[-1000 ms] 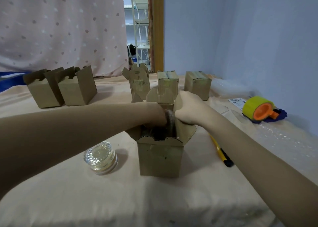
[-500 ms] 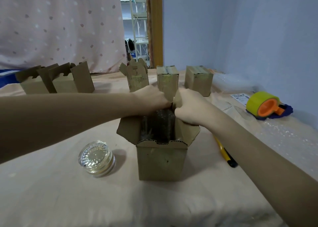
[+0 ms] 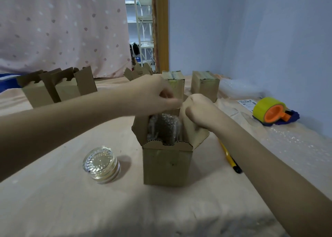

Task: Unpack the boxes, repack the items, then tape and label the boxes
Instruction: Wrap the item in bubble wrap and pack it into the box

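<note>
An open cardboard box (image 3: 167, 164) stands in the middle of the cloth-covered table, its flaps up. A bubble-wrapped item (image 3: 164, 127) sticks out of its mouth. My left hand (image 3: 154, 94) pinches the top of that wrap above the box. My right hand (image 3: 199, 109) grips the box's right flap, fingers curled over it. A clear glass jar (image 3: 101, 164) lies on the cloth left of the box.
Two open boxes (image 3: 59, 87) stand at the back left, another open one (image 3: 138, 72) behind my left hand. Two taped boxes (image 3: 204, 85) are behind. A yellow tape dispenser (image 3: 269, 111), labels (image 3: 247, 103), bubble wrap (image 3: 239, 89) and a yellow cutter (image 3: 230, 159) lie right.
My left hand has come up out of the box, lifting the bubble-wrapped item so it shows above the rim. My right hand stays on the right flap.
</note>
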{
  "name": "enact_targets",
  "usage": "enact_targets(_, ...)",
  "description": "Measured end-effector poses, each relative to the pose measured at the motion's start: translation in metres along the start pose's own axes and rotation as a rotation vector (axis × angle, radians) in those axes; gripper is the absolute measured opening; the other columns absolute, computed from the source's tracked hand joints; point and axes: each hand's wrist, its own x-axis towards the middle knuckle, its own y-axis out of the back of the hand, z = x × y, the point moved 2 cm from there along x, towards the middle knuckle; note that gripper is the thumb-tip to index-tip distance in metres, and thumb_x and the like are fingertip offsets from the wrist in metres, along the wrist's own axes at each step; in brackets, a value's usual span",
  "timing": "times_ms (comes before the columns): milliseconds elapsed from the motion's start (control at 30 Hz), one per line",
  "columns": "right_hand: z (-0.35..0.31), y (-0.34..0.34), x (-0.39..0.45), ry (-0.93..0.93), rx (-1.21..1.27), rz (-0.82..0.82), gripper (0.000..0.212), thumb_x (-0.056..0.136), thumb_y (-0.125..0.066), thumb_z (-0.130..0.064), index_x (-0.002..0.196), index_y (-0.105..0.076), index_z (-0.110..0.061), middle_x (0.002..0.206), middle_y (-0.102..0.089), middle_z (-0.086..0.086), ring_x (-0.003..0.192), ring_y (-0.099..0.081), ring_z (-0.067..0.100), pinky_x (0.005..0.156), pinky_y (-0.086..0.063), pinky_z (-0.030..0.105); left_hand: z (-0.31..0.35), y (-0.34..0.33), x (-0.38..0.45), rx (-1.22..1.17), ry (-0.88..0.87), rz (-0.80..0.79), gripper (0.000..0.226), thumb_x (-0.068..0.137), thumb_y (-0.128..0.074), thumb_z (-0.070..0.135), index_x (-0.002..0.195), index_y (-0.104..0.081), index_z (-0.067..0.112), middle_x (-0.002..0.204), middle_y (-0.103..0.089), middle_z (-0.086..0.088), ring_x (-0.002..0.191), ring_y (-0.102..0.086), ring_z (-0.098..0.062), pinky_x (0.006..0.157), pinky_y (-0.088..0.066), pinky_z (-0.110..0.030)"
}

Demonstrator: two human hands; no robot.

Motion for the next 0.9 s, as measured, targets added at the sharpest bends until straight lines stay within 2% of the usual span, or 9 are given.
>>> enact_targets(100,0.011,-0.004,0.008,-0.038,0.149,0.077,0.027,0.085,-0.04,0.004,0.065,-0.032,-0.013,0.071,-0.044,0.006,0.053,-0.035,0.017,0.042,-0.023,0.023,0.02,-0.005,-0.043,0.059,-0.012,-0.246,0.053,0.068,-0.05,0.077,0.105,-0.062,0.041,0.088,-0.062,0.021,0.081,-0.057,0.006,0.073,-0.047,-0.017)
enact_targets(167,0.016,-0.006,0.01,-0.064,0.235,0.098,0.029,0.083,-0.038,0.004,0.07,-0.03,-0.02,0.08,-0.053,0.01,0.064,-0.049,0.02,0.048,-0.029,0.02,0.019,-0.015,-0.055,0.265,-0.087,-0.321,0.051,0.073,-0.054,0.074,0.114,-0.055,0.043,0.098,-0.057,0.023,0.093,-0.053,0.001,0.079,-0.037,-0.013)
enact_targets(233,0.017,-0.007,0.007,-0.076,0.274,0.092,0.018,0.088,-0.039,0.001,0.094,-0.04,-0.016,0.107,-0.058,0.01,0.086,-0.055,0.023,0.061,-0.037,0.026,0.009,-0.018,-0.057,0.472,-0.181,-0.258,0.032,0.087,-0.053,0.055,0.115,-0.053,0.04,0.1,-0.055,0.02,0.1,-0.051,-0.003,0.082,-0.027,-0.015)
enact_targets(367,0.016,0.001,-0.01,-0.126,0.286,-0.004,0.038,0.099,-0.034,-0.005,0.137,-0.037,-0.005,0.1,-0.057,0.016,0.066,-0.062,0.025,0.047,-0.054,0.034,-0.018,-0.011,-0.06,0.547,-0.245,-0.065,0.015,0.086,-0.064,0.025,0.097,-0.067,0.033,0.089,-0.064,0.016,0.089,-0.059,-0.012,0.093,-0.035,-0.032)
enact_targets(467,0.014,0.009,-0.026,-0.116,0.207,-0.05,0.038,0.101,-0.031,-0.014,0.131,-0.048,0.0,0.117,-0.057,0.014,0.075,-0.068,0.02,0.054,-0.059,0.038,-0.038,-0.002,-0.06,0.636,-0.34,0.117,0.024,0.059,-0.087,0.019,0.07,-0.07,0.031,0.068,-0.064,0.017,0.064,-0.061,-0.014,0.073,-0.05,-0.038)
enact_targets(600,0.013,0.006,-0.042,-0.012,0.08,-0.103,0.036,0.101,-0.033,-0.022,0.117,-0.059,-0.001,0.114,-0.061,0.01,0.079,-0.069,0.013,0.06,-0.059,0.036,-0.068,0.008,-0.052,0.666,-0.298,0.173,0.03,0.049,-0.093,0.016,0.064,-0.072,0.03,0.066,-0.067,0.013,0.065,-0.064,-0.017,0.078,-0.049,-0.039)
enact_targets(700,0.006,-0.004,-0.047,0.087,0.033,-0.102,0.036,0.097,-0.039,-0.018,0.127,-0.058,-0.014,0.102,-0.064,-0.002,0.079,-0.07,0.013,0.059,-0.057,0.033,-0.094,0.008,-0.04,0.614,-0.199,0.202,0.025,0.057,-0.089,0.011,0.069,-0.075,0.027,0.075,-0.071,0.011,0.08,-0.067,-0.021,0.085,-0.044,-0.034)
enact_targets(767,-0.001,-0.008,-0.043,0.165,-0.128,-0.036,0.038,0.094,-0.044,-0.019,0.129,-0.058,-0.021,0.084,-0.067,-0.005,0.084,-0.068,0.015,0.071,-0.056,0.034,-0.113,0.005,-0.03,0.509,-0.071,0.205,0.017,0.073,-0.08,0.014,0.081,-0.076,0.029,0.089,-0.072,0.013,0.094,-0.064,-0.019,0.09,-0.035,-0.03)
enact_targets(900,-0.013,-0.013,-0.031,0.282,-0.348,0.158,0.031,0.093,-0.051,-0.024,0.121,-0.063,-0.029,0.078,-0.067,-0.011,0.095,-0.061,0.012,0.075,-0.048,0.028,-0.139,-0.002,-0.017,0.353,0.118,0.224,0.022,0.083,-0.071,0.016,0.088,-0.074,0.036,0.101,-0.07,0.014,0.093,-0.057,-0.011,0.089,-0.042,-0.033)
